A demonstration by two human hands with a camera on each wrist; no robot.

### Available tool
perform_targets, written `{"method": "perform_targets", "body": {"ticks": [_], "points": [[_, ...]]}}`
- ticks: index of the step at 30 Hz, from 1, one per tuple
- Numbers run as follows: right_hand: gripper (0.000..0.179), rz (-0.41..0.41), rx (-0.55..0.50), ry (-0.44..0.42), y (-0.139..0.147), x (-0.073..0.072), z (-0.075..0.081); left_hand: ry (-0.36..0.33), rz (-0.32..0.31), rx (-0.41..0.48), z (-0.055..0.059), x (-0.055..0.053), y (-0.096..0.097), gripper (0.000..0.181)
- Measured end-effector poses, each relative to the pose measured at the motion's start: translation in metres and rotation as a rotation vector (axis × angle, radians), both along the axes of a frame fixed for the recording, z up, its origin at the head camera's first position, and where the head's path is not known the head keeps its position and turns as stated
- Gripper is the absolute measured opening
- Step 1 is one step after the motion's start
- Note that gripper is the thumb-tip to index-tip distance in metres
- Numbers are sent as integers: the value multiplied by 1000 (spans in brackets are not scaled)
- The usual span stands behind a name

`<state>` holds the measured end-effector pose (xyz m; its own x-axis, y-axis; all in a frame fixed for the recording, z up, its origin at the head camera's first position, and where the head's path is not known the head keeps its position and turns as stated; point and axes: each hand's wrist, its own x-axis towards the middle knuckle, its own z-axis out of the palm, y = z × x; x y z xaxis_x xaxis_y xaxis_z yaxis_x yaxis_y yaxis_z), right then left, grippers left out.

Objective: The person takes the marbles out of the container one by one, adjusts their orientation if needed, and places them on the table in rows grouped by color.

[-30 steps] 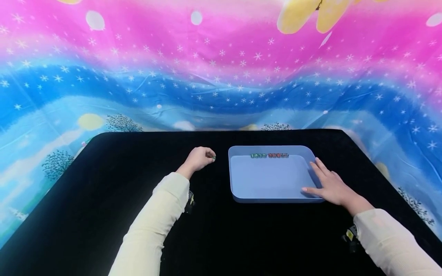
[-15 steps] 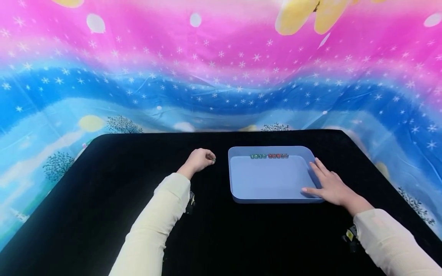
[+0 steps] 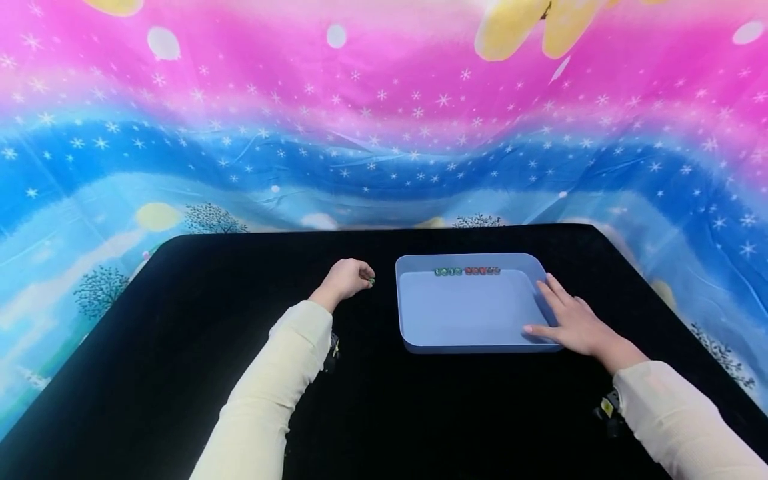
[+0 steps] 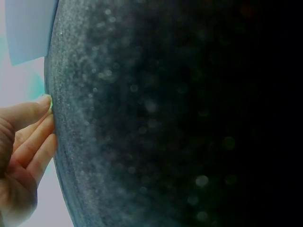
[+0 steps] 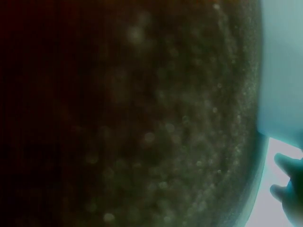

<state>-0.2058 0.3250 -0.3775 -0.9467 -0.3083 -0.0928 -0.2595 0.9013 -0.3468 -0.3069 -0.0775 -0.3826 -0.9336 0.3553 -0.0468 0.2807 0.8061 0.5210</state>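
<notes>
Piece, small and green [image 3: 372, 281], sits just left of the tray [image 3: 468, 311], clamped between thumb and fingertips of the left hand [image 3: 345, 279]. Right hand [image 3: 575, 325], fingers apart, rests on the tray's right rim. Step looks like pickup; next move probably calls for a lift over the tray wall toward the green row [image 3: 448, 271], beside the reddish row [image 3: 482, 271]. No readable labels or writing.
</notes>
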Motion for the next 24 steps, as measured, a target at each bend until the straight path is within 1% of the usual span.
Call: {"method": "perform_targets", "body": {"ticks": [7,14,19,24], "points": [[93,-3,2,4,0,-1,1,3,-1,12,1,0,-1,20],[93,3,0,3,0,-1,0,-22,10,74,0,1,-3,23],[93,-2,8,9,0,1,-1,-38,-11,90,0,1,-3,27],[93,3,10,18,-1,1,0,-73,-30,71,1,1,-4,31]]}}
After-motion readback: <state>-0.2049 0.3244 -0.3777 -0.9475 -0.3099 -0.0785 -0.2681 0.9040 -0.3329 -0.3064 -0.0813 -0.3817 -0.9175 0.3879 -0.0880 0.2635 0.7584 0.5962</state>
